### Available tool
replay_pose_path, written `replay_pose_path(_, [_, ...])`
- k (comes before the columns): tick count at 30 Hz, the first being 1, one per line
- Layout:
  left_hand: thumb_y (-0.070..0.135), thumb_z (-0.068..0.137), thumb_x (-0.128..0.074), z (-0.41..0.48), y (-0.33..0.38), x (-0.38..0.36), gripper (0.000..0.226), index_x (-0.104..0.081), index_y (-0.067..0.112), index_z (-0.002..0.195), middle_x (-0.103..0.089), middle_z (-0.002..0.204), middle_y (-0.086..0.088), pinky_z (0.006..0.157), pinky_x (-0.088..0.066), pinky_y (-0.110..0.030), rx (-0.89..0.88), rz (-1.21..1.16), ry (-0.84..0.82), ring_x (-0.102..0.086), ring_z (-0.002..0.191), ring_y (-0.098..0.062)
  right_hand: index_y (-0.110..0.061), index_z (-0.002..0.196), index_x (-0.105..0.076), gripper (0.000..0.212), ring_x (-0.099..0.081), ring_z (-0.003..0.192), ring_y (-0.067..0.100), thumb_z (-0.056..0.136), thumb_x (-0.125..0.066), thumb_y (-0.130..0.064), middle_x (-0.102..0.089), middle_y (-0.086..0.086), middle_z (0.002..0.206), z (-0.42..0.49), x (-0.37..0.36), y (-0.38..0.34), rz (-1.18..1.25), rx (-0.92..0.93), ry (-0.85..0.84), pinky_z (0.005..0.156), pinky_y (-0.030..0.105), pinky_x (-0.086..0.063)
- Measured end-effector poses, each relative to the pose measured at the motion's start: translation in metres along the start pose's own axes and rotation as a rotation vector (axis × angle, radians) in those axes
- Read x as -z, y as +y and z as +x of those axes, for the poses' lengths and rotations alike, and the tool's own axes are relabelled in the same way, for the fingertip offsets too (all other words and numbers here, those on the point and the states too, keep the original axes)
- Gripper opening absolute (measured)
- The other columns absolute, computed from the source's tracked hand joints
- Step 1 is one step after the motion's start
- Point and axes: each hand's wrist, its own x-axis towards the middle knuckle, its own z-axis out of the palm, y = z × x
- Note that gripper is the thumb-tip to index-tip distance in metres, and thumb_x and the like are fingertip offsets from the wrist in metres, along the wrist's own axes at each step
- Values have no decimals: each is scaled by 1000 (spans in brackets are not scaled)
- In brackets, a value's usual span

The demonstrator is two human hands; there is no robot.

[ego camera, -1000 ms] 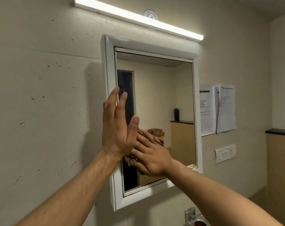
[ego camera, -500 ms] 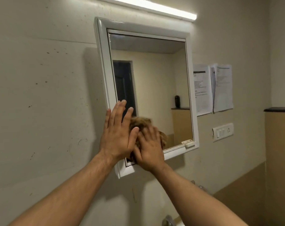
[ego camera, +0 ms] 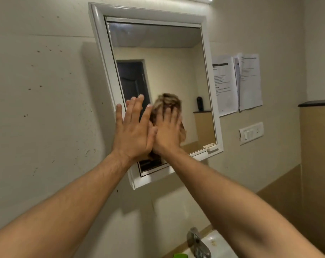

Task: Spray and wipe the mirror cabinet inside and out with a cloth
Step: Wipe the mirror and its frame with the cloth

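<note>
A white-framed mirror cabinet (ego camera: pixel 100 40) hangs on the wall, its mirror door closed. My left hand (ego camera: pixel 132 131) lies flat with straight fingers on the door's lower left, over the frame edge. My right hand (ego camera: pixel 167 133) presses a brown cloth (ego camera: pixel 167 101) flat against the glass beside it, fingers spread and straight. The cloth bulges out above and to the right of my right fingers. A small white handle (ego camera: pixel 211 147) sits at the door's lower right corner.
Two printed paper sheets (ego camera: pixel 238 82) are stuck to the wall right of the cabinet, with a white switch plate (ego camera: pixel 251 133) below them. A metal tap (ego camera: pixel 197 243), a white basin (ego camera: pixel 219 246) and a green object (ego camera: pixel 180 255) are at the bottom.
Both hands have moved up the mirror with the cloth. The camera has tilted down, so the light bar has left the top and the tap and basin have come into view.
</note>
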Motion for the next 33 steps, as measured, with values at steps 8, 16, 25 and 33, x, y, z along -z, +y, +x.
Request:
replay_pose_path(8, [51, 102, -35, 85, -27, 36, 71, -22, 15, 162, -2, 171, -13, 127, -11, -53, 58, -193, 99, 1, 158, -30, -16, 164, -23, 71, -7, 160, 32, 104, -26, -54, -17, 13, 172, 138, 75, 0, -183, 861, 67, 129, 55, -5])
replay_pose_path(16, [53, 102, -30, 115, -19, 45, 71, -24, 14, 161, -8, 171, -16, 126, -11, -54, -11, -184, 216, -5, 158, -32, 3, 156, -31, 53, -35, 149, 38, 109, -35, -20, -44, 22, 156, 141, 81, -23, 157, 246, -14, 120, 34, -35])
replay_pose_path(25, [51, 101, -37, 89, -33, 43, 70, -27, 14, 160, -12, 170, -15, 127, -7, -54, -25, -151, 196, -7, 158, -31, -10, 160, -34, 73, -15, 158, 30, 103, -23, -55, -30, 15, 167, 170, 80, 17, 149, -205, 338, 128, 50, -7])
replay_pose_path(33, [53, 102, -28, 31, 8, 27, 69, -32, 14, 158, -14, 170, -15, 127, -3, -53, -19, -196, -15, -5, 158, -31, -16, 162, -30, 73, -5, 161, 26, 98, -41, -48, -24, 10, 170, -3, -25, 35, 23, 585, 108, 129, 51, -2])
